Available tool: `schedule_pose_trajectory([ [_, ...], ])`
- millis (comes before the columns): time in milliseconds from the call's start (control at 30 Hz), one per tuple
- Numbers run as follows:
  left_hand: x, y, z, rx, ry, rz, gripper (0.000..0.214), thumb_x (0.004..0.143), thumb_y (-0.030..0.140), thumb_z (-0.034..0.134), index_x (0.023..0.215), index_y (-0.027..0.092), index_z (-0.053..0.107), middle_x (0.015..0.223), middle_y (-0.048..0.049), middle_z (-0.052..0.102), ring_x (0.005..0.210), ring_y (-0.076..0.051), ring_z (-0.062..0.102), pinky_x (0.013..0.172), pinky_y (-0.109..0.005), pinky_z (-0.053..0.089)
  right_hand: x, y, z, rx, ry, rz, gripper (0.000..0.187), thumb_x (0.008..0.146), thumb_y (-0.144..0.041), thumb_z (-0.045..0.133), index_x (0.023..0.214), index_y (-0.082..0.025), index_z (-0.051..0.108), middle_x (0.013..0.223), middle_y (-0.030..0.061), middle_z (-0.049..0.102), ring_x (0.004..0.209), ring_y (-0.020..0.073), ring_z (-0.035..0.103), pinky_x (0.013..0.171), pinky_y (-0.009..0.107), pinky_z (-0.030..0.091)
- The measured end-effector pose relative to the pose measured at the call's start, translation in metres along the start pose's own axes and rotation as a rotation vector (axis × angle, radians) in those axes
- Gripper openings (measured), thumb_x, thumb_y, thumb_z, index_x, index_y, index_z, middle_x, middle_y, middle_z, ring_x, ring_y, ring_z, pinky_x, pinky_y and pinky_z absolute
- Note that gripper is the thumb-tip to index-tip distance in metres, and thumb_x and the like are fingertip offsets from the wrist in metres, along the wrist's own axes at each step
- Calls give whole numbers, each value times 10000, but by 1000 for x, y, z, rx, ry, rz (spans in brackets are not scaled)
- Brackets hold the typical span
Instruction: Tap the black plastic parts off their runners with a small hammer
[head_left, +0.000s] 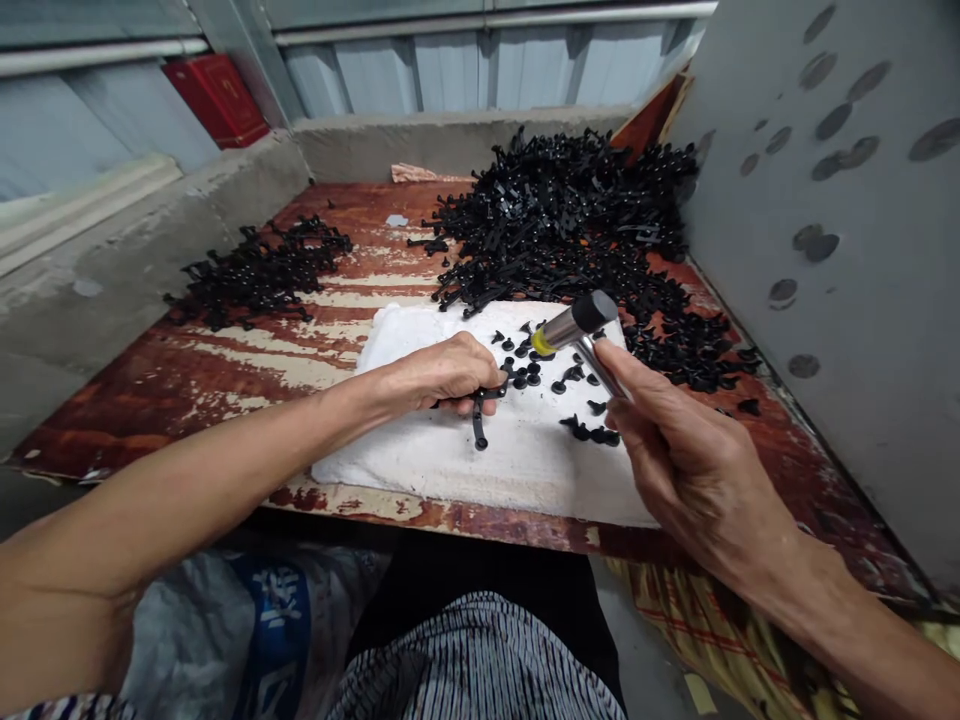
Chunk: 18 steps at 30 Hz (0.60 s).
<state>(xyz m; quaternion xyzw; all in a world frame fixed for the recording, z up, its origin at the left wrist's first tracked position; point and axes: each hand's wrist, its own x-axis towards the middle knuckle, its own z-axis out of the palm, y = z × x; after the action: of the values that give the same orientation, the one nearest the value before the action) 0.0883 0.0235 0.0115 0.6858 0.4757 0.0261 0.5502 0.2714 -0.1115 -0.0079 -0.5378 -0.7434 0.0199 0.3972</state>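
My right hand [682, 450] is closed around the handle of a small mallet [574, 322] with one black face and one yellow face. The mallet's head is raised over the white cloth [420, 455], its yellow face toward my left hand. With bent fingers, my left hand [463, 375] grips a black curved part [480, 425], thin and strip-like with a round end. Several small black pieces with round flat heads [559, 386] lie on the cloth between my hands. My left fingers hide some of the part.
A large heap of black parts [570, 210] spreads over the back and right of the worn red board [300, 350]. A smaller pile [262, 270] lies at the left. A grey spotted panel [847, 300] rises at the right. A red box [216, 100] stands on the concrete ledge.
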Motion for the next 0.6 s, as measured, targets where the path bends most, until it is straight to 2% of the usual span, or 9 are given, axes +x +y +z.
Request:
schedule_pose_trajectory([
  [67,0,-2,0,-4,0,0,220,762,177,527,544,148,526,566,-27,620,325,-36,409,335,-208,230,4,1,6,-86,-35,-4,538,905,-86,396,1434,-179,422,1066,114,681,915,207,659,784,350,565],
  [200,1,-5,0,6,-1,18,177,762,178,523,594,134,561,577,-22,621,332,-39,416,331,-207,223,2,8,10,-279,-242,5,541,868,-101,381,1398,-159,476,801,72,637,612,181,592,557,314,538],
  [267,0,-4,1,4,-2,-17,183,766,177,522,592,132,557,565,-22,614,331,-41,402,333,-211,220,2,5,8,-233,-167,-20,508,894,-101,382,1389,-156,482,798,64,632,623,173,589,576,304,535],
  [367,-1,-2,1,-14,-12,-43,212,773,169,518,565,132,540,530,-17,590,333,-41,378,342,-218,228,4,-2,4,-134,64,-49,509,919,-89,413,1420,-171,435,928,81,655,763,171,623,693,301,545],
  [433,-1,-2,1,-7,-12,-32,211,771,172,517,567,131,548,524,-16,583,340,-43,380,348,-221,230,5,-2,5,-187,38,-57,508,911,-90,404,1414,-157,442,906,86,653,731,178,617,654,305,545],
  [500,0,-5,1,15,-10,-20,195,767,188,522,587,130,572,539,-22,592,346,-47,386,352,-225,229,5,1,7,-286,-150,-50,499,896,-100,379,1380,-152,487,782,62,628,579,168,565,521,288,510],
  [533,1,-6,1,20,-13,-14,190,764,194,523,593,131,578,549,-26,598,347,-49,388,352,-227,229,5,3,8,-299,-189,-45,497,894,-103,373,1372,-159,498,758,55,617,541,161,543,487,278,489],
  [567,1,-8,1,19,-18,-9,190,764,198,522,595,133,579,557,-30,602,347,-50,388,353,-230,230,5,4,8,-287,-196,-39,500,897,-106,376,1378,-175,491,772,55,619,546,158,545,493,274,486],
  [600,2,-9,1,14,-25,-7,194,766,201,518,593,134,577,560,-33,605,347,-51,386,353,-232,231,4,5,8,-252,-133,-37,510,903,-110,380,1400,-191,465,805,60,624,600,168,571,534,280,501],
])
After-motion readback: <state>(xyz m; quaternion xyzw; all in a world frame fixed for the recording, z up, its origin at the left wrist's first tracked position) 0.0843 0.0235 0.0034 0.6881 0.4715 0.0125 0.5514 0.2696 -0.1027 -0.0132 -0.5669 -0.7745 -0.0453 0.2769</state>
